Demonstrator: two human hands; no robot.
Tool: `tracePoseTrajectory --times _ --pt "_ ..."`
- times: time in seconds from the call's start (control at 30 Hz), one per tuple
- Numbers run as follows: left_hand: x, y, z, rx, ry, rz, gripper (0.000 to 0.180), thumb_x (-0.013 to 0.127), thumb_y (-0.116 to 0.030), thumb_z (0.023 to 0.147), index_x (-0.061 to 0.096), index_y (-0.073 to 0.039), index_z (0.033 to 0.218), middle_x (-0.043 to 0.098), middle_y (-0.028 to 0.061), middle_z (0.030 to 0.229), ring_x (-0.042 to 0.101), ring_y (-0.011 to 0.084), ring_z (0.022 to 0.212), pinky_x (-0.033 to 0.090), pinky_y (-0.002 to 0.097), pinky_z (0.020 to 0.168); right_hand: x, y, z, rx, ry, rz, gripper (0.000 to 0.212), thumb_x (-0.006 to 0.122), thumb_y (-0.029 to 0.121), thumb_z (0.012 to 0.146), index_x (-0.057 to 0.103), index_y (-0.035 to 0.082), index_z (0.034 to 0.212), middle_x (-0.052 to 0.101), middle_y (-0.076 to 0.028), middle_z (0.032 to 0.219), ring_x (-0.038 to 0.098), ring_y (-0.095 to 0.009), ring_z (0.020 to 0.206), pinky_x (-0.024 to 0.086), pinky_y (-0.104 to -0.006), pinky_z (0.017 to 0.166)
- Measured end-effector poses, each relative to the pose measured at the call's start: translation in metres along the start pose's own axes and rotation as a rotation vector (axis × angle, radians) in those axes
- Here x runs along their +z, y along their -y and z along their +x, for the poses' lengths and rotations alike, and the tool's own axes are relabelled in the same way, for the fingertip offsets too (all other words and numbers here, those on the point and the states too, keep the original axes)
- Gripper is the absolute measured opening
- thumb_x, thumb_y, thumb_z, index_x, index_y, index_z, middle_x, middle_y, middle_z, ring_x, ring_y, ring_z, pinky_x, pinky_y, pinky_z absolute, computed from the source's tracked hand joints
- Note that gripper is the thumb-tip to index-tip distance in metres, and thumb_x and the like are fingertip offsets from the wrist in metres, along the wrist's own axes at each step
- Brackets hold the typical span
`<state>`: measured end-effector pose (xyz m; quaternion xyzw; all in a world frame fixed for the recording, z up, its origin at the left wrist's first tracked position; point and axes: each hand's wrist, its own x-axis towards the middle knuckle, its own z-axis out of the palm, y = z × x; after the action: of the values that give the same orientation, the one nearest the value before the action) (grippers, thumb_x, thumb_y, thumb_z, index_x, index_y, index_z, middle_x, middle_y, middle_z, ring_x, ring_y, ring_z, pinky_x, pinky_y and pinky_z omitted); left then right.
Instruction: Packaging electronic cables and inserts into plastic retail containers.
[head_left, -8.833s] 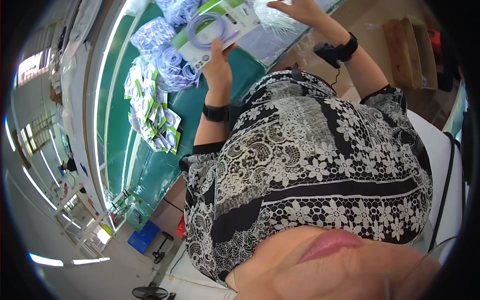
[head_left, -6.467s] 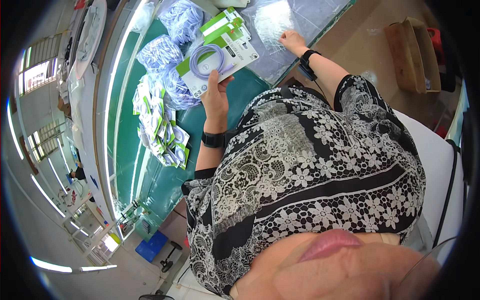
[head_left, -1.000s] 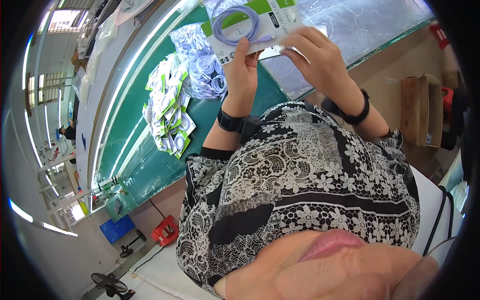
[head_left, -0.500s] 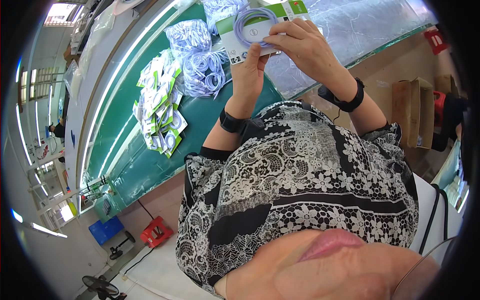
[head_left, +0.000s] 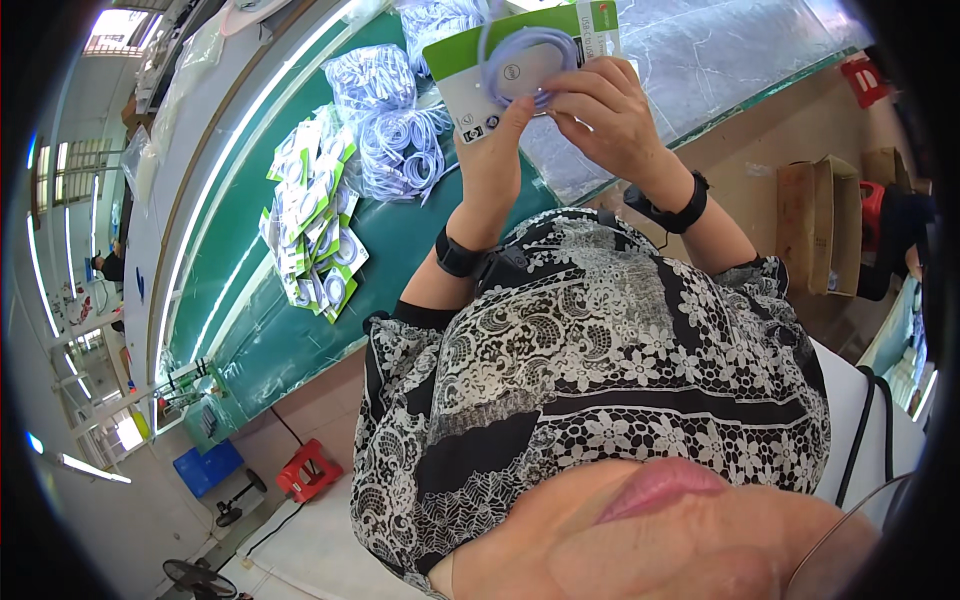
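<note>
A white and green backing card (head_left: pixel 460 90) is held up over the bench, tilted, with a coiled pale lilac cable (head_left: pixel 494 72) lying against its front. My left hand (head_left: pixel 490 170) grips the card's lower edge, its thumb at the bottom of the coil and its other fingers hidden behind the card. Closed in a pinch, my right hand (head_left: pixel 612 115) has thumb and fingertips on the coil's lower right. To the left of my left hand lie loose coiled cables (head_left: pixel 402 155) and a bagged bundle of cables (head_left: pixel 368 78). A heap of carded cables (head_left: pixel 318 220) sits farther left.
The green bench top (head_left: pixel 390 235) meets a grey marbled surface (head_left: pixel 715 60) on the right. Another cable bundle (head_left: pixel 440 22) lies beyond the card. Cardboard boxes (head_left: pixel 835 230) stand at the right, and a red stool (head_left: pixel 308 470) is on the floor at lower left.
The card and coil have come slightly nearer and right, with both hands still on them. My right fingers have shifted a little along the coil's lower edge.
</note>
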<state>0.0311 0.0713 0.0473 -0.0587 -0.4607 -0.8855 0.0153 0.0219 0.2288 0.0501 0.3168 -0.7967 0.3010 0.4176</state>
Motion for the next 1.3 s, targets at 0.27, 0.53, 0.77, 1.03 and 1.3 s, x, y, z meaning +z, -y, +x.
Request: tracePoseTrajectory --times 0.27,0.53,0.77,1.03,1.3 --pt "0.012 -0.017 -0.003 0.261 0.017 0.376 0.024 0.070 0.004 0.076 0.065 0.001 0.100 0.065 0.0071 0.096 0.062 0.0147 0.083 0.051 0.0263 0.071 -0.003 0.003 0.000 -0.006 -0.125 0.056 0.021 0.074 0.004 0.066 0.065 0.008 0.084 0.064 -0.004 0.096 0.058 -0.028 0.093 0.047 -0.0386 0.086" --pt "0.015 -0.037 0.000 0.953 0.344 0.929 0.039 0.075 -0.005 0.063 0.070 -0.007 0.102 0.063 0.0111 0.101 0.063 0.0224 0.086 0.053 0.0280 0.072 -0.008 0.004 -0.007 0.028 -0.138 0.229 0.026 0.074 0.003 0.063 0.068 0.005 0.088 0.063 -0.011 0.100 0.058 -0.037 0.103 0.048 -0.0444 0.088" --pt "0.017 -0.052 0.014 1.105 0.451 0.965 0.040 0.077 -0.006 0.064 0.070 -0.011 0.103 0.061 0.0104 0.103 0.063 0.0234 0.088 0.054 0.0287 0.073 -0.010 -0.005 -0.015 0.137 0.079 0.371 0.023 0.073 0.011 0.068 0.068 0.008 0.090 0.059 -0.007 0.109 0.055 -0.034 0.107 0.044 -0.0472 0.092" --pt "0.022 -0.056 0.012 1.070 0.393 0.903 0.041 0.077 -0.005 0.065 0.069 -0.009 0.104 0.060 0.0129 0.103 0.062 0.0235 0.092 0.055 0.0286 0.076 -0.003 0.001 -0.008 0.106 0.008 0.390 0.025 0.075 0.009 0.066 0.069 0.009 0.090 0.058 -0.008 0.111 0.055 -0.033 0.107 0.045 -0.0467 0.090" --pt "0.029 -0.063 0.007 0.818 0.299 0.777 0.039 0.076 0.000 0.067 0.069 -0.007 0.105 0.060 0.0158 0.103 0.062 0.0246 0.094 0.054 0.0298 0.079 0.010 0.022 0.014 0.581 -0.115 1.210 0.039 0.064 0.022 0.085 0.054 0.002 0.117 0.060 -0.011 0.113 0.061 -0.021 0.099 0.049 -0.0322 0.088"
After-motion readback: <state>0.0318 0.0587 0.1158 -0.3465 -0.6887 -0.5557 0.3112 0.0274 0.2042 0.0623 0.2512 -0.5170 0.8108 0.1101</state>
